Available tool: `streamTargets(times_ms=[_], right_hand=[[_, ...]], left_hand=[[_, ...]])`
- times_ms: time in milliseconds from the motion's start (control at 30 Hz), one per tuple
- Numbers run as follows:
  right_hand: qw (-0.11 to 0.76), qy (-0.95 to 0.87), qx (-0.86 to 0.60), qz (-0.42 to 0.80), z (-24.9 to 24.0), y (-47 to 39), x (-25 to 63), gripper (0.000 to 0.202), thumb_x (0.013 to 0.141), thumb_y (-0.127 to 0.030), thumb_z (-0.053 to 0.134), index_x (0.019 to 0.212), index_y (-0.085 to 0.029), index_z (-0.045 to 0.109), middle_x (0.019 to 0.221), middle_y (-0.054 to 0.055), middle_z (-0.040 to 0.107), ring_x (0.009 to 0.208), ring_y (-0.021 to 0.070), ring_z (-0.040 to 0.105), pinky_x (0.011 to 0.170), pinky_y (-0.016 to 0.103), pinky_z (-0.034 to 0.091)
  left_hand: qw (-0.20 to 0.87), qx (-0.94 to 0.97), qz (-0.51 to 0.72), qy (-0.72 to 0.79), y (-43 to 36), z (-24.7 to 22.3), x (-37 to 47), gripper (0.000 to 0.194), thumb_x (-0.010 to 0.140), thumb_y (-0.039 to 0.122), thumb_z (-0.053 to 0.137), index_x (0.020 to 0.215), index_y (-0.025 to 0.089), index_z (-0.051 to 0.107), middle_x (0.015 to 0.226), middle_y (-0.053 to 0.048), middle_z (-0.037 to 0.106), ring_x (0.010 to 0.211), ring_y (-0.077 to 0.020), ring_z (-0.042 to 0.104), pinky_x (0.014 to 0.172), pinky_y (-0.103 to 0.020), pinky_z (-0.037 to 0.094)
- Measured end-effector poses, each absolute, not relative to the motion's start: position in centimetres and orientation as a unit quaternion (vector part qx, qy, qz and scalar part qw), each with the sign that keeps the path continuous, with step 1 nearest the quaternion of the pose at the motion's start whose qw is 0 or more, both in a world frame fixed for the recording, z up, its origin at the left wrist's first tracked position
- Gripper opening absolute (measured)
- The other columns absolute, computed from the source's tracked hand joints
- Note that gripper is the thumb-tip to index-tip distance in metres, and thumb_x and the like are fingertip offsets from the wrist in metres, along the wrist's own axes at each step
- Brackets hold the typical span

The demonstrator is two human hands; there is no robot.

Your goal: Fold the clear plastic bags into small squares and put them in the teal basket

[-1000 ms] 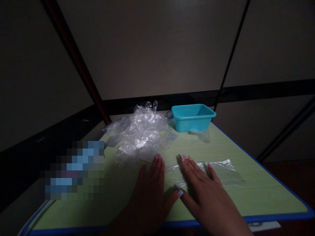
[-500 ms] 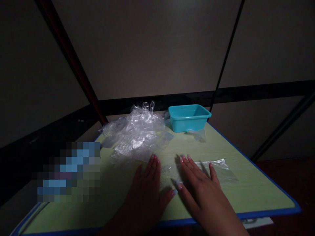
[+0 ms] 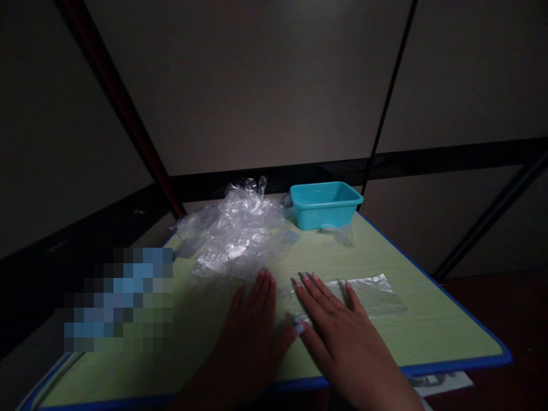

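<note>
A clear plastic bag (image 3: 377,292) lies flat near the front of the green table (image 3: 445,331). My right hand (image 3: 338,325) rests palm down over its middle, fingers stretched out. Beside it, my left hand (image 3: 252,331) is also flat, fingers extended, at the bag's left end; how much of the bag it covers is hidden. The two thumbs meet or nearly meet. Just beyond my left fingertips sits a crumpled heap of clear plastic bags (image 3: 240,228).
At the back stands a turquoise plastic basket (image 3: 326,214), with a small clear plastic piece (image 3: 342,234) by its base. A pixelated blue patch (image 3: 124,291) covers the table's left side. Panelled walls (image 3: 274,85) close off the back. A blue rim edges the table.
My right hand has slid left across the bag, closing the gap to my left hand. My left hand stays nearly in place. The view has shifted slightly.
</note>
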State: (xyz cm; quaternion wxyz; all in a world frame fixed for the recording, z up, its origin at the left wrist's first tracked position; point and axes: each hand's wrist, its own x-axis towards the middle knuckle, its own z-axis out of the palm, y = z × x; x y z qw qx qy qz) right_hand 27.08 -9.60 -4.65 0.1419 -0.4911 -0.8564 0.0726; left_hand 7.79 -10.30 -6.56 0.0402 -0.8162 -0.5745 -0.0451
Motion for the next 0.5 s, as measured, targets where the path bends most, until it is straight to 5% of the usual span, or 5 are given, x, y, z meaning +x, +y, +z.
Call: streamTargets(times_ms=[500], right_hand=[[0.138,-0.853,-0.498,0.075,-4.5,-9.6,27.0,0.054,0.095,-0.049,0.033,0.144,-0.027,0.028,0.149,0.001,0.024,0.137,0.025,0.025,0.109,0.063,0.015]], left_hand=[[0.02,-0.85,-0.081,-0.519,-10.8,-4.7,8.0,0.061,0.097,0.052,0.029,0.147,0.018,0.021,0.153,-0.009,0.017,0.14,-0.0298,0.015,0.108,-0.063,0.013]])
